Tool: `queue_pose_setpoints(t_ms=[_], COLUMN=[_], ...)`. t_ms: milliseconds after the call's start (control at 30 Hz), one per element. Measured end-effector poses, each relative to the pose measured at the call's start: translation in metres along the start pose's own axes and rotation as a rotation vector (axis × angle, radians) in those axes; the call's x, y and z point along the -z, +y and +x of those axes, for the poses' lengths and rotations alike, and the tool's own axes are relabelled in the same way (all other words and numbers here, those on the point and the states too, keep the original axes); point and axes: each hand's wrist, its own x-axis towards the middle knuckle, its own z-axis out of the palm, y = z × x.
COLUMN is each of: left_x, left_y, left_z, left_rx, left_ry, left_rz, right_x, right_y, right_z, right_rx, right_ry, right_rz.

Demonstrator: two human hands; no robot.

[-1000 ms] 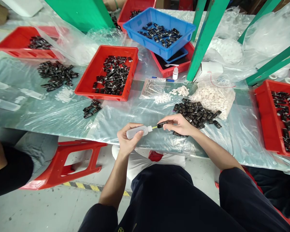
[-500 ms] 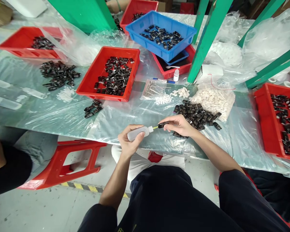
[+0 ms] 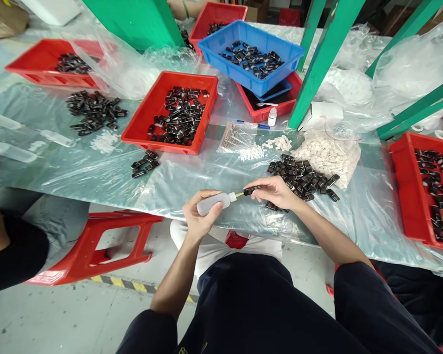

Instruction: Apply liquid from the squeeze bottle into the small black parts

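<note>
My left hand is wrapped round a translucent squeeze bottle lying nearly level, its white cap and thin yellowish needle tip pointing right. The tip meets, or almost meets, the end of a small black plastic part; contact is too small to be sure of. Thumb and fingers of my right hand pinch that part. Just beyond the right hand lies a pile of similar black parts. Small white pieces and a clear bag of whitish pieces lie behind the pile.
A red bin of black parts stands ahead on the left, a blue bin behind it, another red bin at far right. A green post rises from the table. A seated person's leg is at left.
The bottle and black part stay in my hands, held tip to end. The whole view has shifted slightly; otherwise little differs.
</note>
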Motion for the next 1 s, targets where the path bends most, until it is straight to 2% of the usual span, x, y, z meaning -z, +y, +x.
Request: queue_pose_setpoints(t_ms=[400,733,1000], left_x=[0.0011,0.0013,-0.0008], left_y=[-0.0035,-0.006,-0.0088], left_z=[0.0022,-0.0005,-0.0033], left_rx=[-0.015,-0.026,-0.013], left_ry=[0.013,0.029,0.058], left_rz=[0.067,0.044,0.017], right_x=[0.0005,0.0023,0.0019], right_y=[0.0014,-0.0023,0.0019], right_z=[0.0006,0.0001,-0.0006], right_rx=[-0.051,0.037,0.085], right_ry=[-0.017,0.026,0.041], right_rz=[0.148,-0.041,-0.101])
